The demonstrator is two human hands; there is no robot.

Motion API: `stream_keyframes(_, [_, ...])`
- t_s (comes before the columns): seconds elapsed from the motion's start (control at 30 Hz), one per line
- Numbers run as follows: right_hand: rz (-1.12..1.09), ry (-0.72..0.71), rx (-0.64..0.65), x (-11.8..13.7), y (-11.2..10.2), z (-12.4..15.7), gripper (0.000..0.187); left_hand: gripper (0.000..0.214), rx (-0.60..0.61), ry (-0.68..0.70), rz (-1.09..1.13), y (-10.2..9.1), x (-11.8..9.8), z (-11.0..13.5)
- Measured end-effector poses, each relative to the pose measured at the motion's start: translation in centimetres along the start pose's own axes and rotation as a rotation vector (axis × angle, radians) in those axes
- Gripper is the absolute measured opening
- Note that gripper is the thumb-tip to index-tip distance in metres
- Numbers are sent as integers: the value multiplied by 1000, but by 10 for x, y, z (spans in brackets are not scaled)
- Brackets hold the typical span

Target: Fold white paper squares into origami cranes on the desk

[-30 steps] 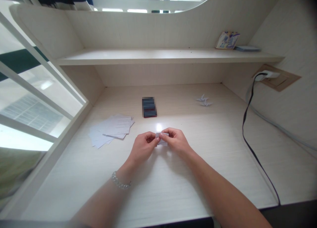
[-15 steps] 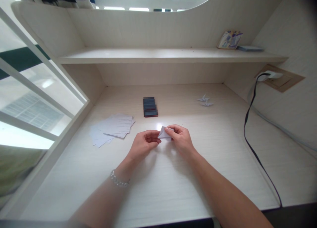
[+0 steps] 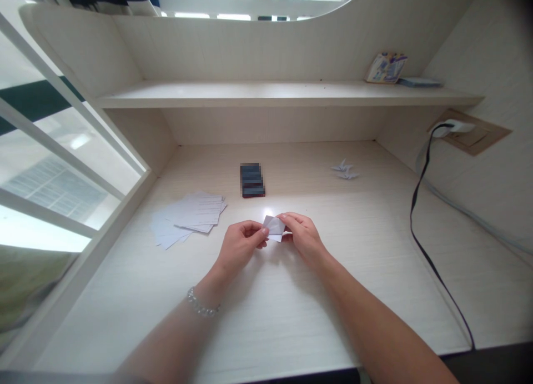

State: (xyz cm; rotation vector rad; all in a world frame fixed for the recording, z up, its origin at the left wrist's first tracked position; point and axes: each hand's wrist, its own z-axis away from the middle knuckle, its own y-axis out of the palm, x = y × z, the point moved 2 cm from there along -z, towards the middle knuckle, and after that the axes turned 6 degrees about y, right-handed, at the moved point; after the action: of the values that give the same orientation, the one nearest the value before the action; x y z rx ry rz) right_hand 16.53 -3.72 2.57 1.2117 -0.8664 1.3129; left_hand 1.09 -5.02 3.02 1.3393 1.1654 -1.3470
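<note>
A small folded piece of white paper (image 3: 273, 227) is held between both hands, over the middle of the desk. My left hand (image 3: 244, 240) pinches its left edge between thumb and fingers; a silver chain bracelet (image 3: 202, 304) circles that wrist. On the opposite side, my right hand (image 3: 303, 232) grips the paper's right edge, thumb and index finger near its top corner. Part of the paper is hidden behind the fingers. Two folded paper cranes (image 3: 345, 170) stand farther back on the right.
Loose white paper sheets (image 3: 195, 212) overlap on the desk's left. A dark blurred-out rectangular object (image 3: 252, 180) lies behind the hands. Along the right, a black cable (image 3: 416, 228) runs from a wall socket (image 3: 474, 133). A shelf (image 3: 266, 92) spans the back, bearing a small colourful packet (image 3: 386, 67).
The folded paper has turned and opened out somewhat between my hands. My left thumb now presses on its left edge, and my right thumb has shifted toward its upper right corner.
</note>
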Motion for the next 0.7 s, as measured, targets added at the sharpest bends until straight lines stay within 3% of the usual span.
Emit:
stream_keyframes(0.17, [109,-56,81,0,0,0,26,25,-52,0,9,-3,4,-2])
stream_keyframes(0.6, [142,-35,7,-2,-1,0,29,31,2,16,-106,0,0,0])
stream_keyframes(0.7, [111,-7,53,-3,-3,-2,31,31,-3,-4,-81,-1,-1,-1])
